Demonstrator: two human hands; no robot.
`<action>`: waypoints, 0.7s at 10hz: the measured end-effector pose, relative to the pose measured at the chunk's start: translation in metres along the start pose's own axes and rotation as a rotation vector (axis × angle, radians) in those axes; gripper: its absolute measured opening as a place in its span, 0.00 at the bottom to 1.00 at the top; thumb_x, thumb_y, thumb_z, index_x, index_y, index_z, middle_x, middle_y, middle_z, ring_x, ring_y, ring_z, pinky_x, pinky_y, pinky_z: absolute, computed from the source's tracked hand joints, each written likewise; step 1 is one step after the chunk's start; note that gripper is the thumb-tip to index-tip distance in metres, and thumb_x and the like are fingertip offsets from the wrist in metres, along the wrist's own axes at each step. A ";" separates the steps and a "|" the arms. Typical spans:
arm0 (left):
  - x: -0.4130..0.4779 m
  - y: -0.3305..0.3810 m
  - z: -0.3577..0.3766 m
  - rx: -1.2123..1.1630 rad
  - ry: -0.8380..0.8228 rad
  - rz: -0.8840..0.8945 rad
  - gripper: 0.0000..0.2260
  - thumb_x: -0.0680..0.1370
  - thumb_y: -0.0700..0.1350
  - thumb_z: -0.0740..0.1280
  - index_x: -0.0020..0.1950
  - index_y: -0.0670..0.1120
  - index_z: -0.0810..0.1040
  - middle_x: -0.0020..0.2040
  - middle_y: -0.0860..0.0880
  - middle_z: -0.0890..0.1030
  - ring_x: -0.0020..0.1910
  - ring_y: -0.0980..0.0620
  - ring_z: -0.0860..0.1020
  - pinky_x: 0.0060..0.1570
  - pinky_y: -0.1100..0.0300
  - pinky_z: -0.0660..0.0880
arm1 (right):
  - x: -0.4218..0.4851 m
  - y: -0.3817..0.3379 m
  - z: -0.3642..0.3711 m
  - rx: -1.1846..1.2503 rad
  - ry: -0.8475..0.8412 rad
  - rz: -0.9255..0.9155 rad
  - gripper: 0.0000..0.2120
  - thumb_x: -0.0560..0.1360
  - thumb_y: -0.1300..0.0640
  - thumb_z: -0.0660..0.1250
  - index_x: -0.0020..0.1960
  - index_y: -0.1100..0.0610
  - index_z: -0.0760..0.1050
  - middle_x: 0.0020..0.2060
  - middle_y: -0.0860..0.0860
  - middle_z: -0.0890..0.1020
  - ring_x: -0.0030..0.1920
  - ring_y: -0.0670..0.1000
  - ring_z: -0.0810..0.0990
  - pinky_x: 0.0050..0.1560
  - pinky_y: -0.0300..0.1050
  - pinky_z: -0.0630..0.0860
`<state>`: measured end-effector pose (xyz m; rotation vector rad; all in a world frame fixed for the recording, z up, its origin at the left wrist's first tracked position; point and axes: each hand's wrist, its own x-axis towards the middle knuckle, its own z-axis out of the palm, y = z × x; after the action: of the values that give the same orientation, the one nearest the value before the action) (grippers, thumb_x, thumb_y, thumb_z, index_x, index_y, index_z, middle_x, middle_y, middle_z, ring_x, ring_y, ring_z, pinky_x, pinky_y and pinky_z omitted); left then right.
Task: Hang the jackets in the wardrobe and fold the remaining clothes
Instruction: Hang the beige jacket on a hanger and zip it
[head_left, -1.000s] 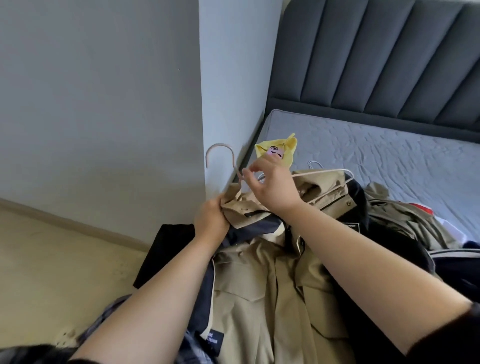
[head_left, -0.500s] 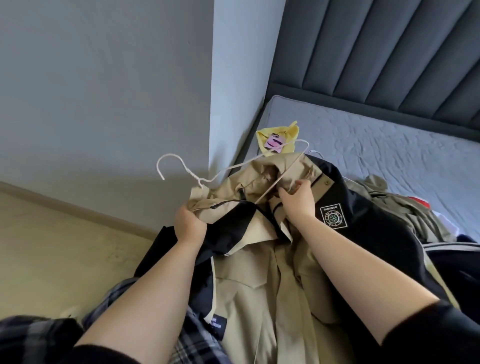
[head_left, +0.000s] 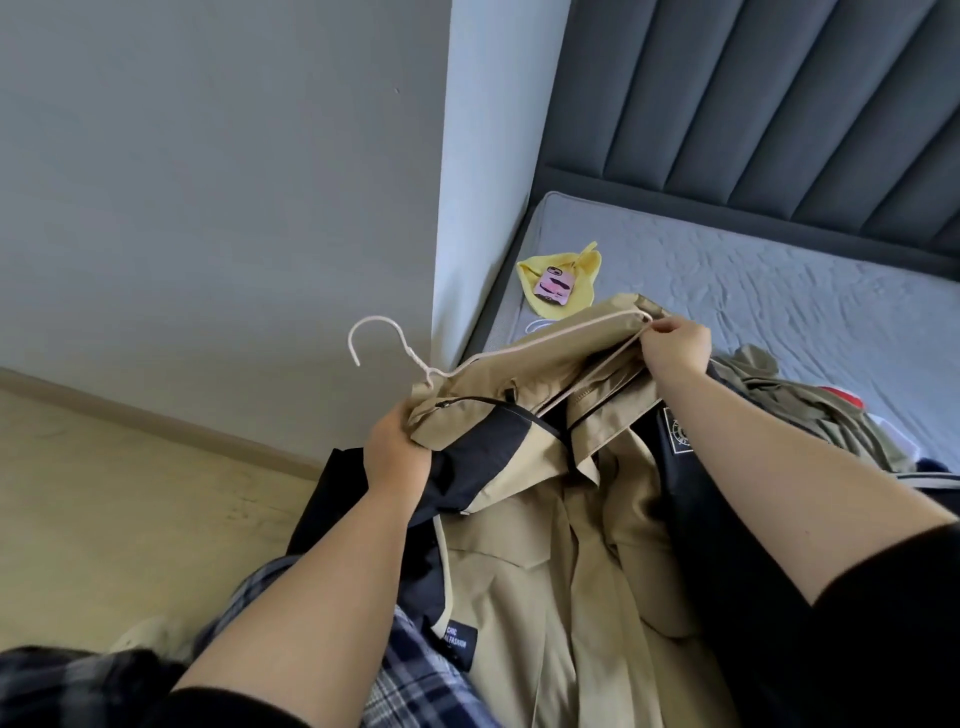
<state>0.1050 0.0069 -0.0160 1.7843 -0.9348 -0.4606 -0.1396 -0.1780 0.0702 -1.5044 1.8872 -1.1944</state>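
Observation:
A tan and black jacket (head_left: 524, 519) hangs in front of me, its body drooping toward my lap. A thin cream wire hanger (head_left: 395, 345) is threaded into its collar, hook pointing left. My left hand (head_left: 397, 457) grips the bunched collar and shoulder just below the hook. My right hand (head_left: 675, 345) pinches the hanger's far corner and the tan fabric over it. More tan and dark clothes (head_left: 789, 410) lie heaped on the bed to the right.
The grey mattress (head_left: 779, 291) and padded dark headboard (head_left: 753, 104) fill the upper right. A yellow cloth (head_left: 584, 262) with a pink phone (head_left: 553, 283) on it lies by the wall corner (head_left: 447, 208). Pale floor (head_left: 104, 493) spreads to the left.
My right hand has moved up and right from the collar to the hanger's far corner, stretching the shoulder over it. The hanger and jacket sit higher. The left hand's grip is unchanged.

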 end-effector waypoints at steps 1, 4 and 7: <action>-0.003 0.001 -0.003 0.064 0.016 0.010 0.05 0.78 0.45 0.62 0.42 0.51 0.74 0.36 0.56 0.77 0.38 0.52 0.74 0.37 0.62 0.66 | 0.006 -0.012 -0.005 0.029 -0.015 0.002 0.09 0.69 0.63 0.62 0.38 0.52 0.78 0.31 0.49 0.77 0.38 0.52 0.77 0.38 0.37 0.69; -0.007 -0.001 -0.008 0.362 0.038 0.090 0.03 0.74 0.41 0.63 0.43 0.48 0.70 0.36 0.49 0.75 0.38 0.40 0.75 0.36 0.55 0.67 | 0.013 -0.032 -0.012 -0.001 -0.089 0.200 0.10 0.71 0.60 0.62 0.32 0.55 0.66 0.29 0.51 0.70 0.31 0.52 0.69 0.37 0.44 0.70; -0.005 -0.002 -0.004 0.446 -0.055 0.257 0.05 0.74 0.41 0.64 0.48 0.43 0.74 0.46 0.44 0.79 0.44 0.38 0.76 0.39 0.51 0.71 | 0.014 -0.032 -0.021 -0.211 -0.034 0.094 0.03 0.70 0.61 0.61 0.38 0.58 0.69 0.32 0.53 0.72 0.39 0.56 0.74 0.41 0.44 0.69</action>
<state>0.1052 0.0141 -0.0166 2.0130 -1.3657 -0.1416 -0.1427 -0.1847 0.1104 -1.5122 2.0903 -0.9472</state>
